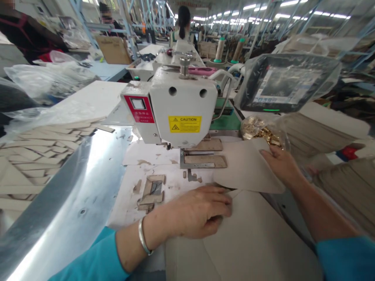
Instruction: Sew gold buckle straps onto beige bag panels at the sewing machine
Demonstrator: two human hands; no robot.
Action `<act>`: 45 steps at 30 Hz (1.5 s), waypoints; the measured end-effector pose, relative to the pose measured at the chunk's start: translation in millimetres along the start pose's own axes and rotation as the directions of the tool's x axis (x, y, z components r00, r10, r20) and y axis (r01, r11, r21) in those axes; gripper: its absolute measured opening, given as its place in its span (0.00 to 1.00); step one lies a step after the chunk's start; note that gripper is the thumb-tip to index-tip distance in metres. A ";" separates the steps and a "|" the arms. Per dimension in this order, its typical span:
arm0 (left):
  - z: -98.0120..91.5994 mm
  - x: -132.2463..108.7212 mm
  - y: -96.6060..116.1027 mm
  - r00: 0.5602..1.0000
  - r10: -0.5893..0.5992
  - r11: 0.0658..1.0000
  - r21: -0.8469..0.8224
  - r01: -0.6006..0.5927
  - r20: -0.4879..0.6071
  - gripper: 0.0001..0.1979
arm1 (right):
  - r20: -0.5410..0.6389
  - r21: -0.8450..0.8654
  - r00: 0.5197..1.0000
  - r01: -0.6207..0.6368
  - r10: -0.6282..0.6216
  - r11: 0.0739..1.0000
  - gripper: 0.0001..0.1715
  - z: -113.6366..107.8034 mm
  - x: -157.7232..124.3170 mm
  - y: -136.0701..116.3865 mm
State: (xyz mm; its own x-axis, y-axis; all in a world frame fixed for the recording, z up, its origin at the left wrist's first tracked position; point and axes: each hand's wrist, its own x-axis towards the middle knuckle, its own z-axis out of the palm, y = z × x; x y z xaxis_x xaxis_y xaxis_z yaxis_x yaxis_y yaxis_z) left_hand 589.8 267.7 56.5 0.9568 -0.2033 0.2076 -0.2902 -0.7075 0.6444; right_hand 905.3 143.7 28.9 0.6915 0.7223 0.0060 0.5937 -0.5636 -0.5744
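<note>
My right hand [283, 164] pinches the right edge of a beige fabric panel [249, 168], thumb on top. The panel's far left part reaches the sewing machine's metal clamp frame [202, 160], which has brown pads. My left hand [199, 210], with a bangle at the wrist, is closed, its fingers curled by the panel's near left corner. What lies between those fingertips is hidden. Beneath and in front of that hand lie larger beige pieces [249, 238]. The white sewing machine head [183, 105] stands over the clamp.
Left of the metal table [73, 175] lies a heap of beige strips [38, 164]. A plastic bag of gold-coloured metal pieces [265, 134] sits behind my right hand, below a plastic-wrapped screen [290, 84]. Brown fabric stacks [348, 191] are at right. Other people are farther back.
</note>
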 end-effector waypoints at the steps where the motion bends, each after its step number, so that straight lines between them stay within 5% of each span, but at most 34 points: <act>1: 0.8 0.6 0.9 1.000 0.012 1.000 0.016 -0.012 -0.004 0.12 | -0.044 -0.020 0.997 0.055 -0.056 0.998 0.16 8.7 7.7 -7.7; 4: 3.1 -2.5 2.1 1.000 0.004 1.000 0.027 -0.004 -0.017 0.13 | -0.096 -0.059 0.975 0.198 -0.203 0.979 0.16 33.2 25.4 -24.7; 13: 0.9 -52.8 -22.6 0.912 -0.372 0.875 0.263 0.408 -0.175 0.20 | -0.107 -0.187 0.937 0.310 -0.333 0.932 0.16 75.6 37.2 -48.5; 23: -4.2 -54.2 -15.3 0.916 -0.369 0.879 0.262 0.398 -0.156 0.18 | -0.096 -0.366 0.939 0.274 -0.329 0.889 0.17 83.0 38.5 -56.1; 29: -0.4 -36.7 -9.9 0.881 -0.441 0.830 0.297 0.473 -0.171 0.21 | -0.142 -0.300 0.928 0.292 -0.345 0.908 0.21 85.6 40.2 -59.0; 33: 6.4 -29.1 -13.9 0.884 -0.447 0.807 0.365 0.464 -0.135 0.22 | -0.257 -0.162 0.846 0.439 -0.468 0.884 0.37 72.9 18.0 -53.7; 38: 8.7 -28.8 -14.6 0.878 -0.462 0.795 0.381 0.472 -0.122 0.23 | -0.016 -0.068 0.746 0.664 -0.666 0.745 0.22 46.1 -45.2 -22.8; 45: 9.5 -28.6 -13.0 0.856 -0.498 0.769 0.385 0.510 -0.138 0.25 | 0.194 -0.136 0.643 0.766 -0.741 0.629 0.34 44.3 -92.8 12.4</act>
State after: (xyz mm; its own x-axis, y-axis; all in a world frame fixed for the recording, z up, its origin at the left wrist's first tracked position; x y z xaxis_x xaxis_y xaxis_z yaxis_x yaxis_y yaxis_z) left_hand 566.3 276.3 35.2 0.9614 0.2719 -0.0421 0.2709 -0.9087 0.3178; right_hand 830.2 87.5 -15.1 -0.0752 0.9596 0.2712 0.9587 0.1444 -0.2451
